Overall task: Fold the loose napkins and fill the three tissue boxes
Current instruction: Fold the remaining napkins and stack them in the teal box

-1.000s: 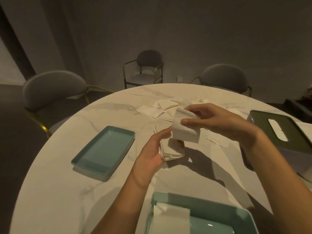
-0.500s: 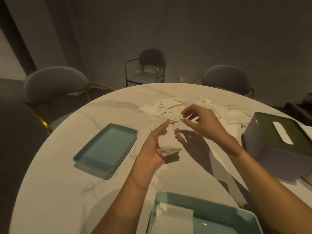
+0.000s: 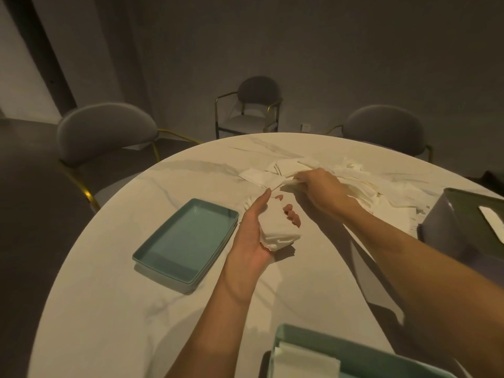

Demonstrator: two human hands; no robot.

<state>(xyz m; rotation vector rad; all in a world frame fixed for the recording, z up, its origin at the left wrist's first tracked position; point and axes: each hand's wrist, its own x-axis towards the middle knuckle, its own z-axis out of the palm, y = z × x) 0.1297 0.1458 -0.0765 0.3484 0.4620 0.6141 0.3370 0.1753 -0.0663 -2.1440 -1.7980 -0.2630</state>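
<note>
Dim grey walls and three padded chairs ring a round marble table (image 3: pixel 114 304), and on it the work centres on a small stack of folded napkins (image 3: pixel 276 230) cupped in the left hand (image 3: pixel 255 236): the thumb stands up on the near side, the fingertips curl round the far edge, so the stack is gripped from both flanks and held just above the tabletop. Just beyond it the right hand (image 3: pixel 317 190) reaches into the heap of loose napkins (image 3: pixel 351 184) spread across the far half of the table, its fingers bunched and pinching the edge of one napkin (image 3: pixel 289 186). To do this step well, I judge the pinch should take a single sheet by a corner and lift it clear before folding, since the thin sheets overlap and a low drag would likely pull neighbours along. Squaring each fold on top of the stack would keep the edges flush enough to go into a box. To the left lies a teal tray (image 3: pixel 185 241), holding nothing; at the bottom edge a teal tissue box (image 3: pixel 354 350) stands open with white sheets inside; at the right a lidded tissue box (image 3: pixel 463 230) shows a slot in its dark top. A third box is not in view.
</note>
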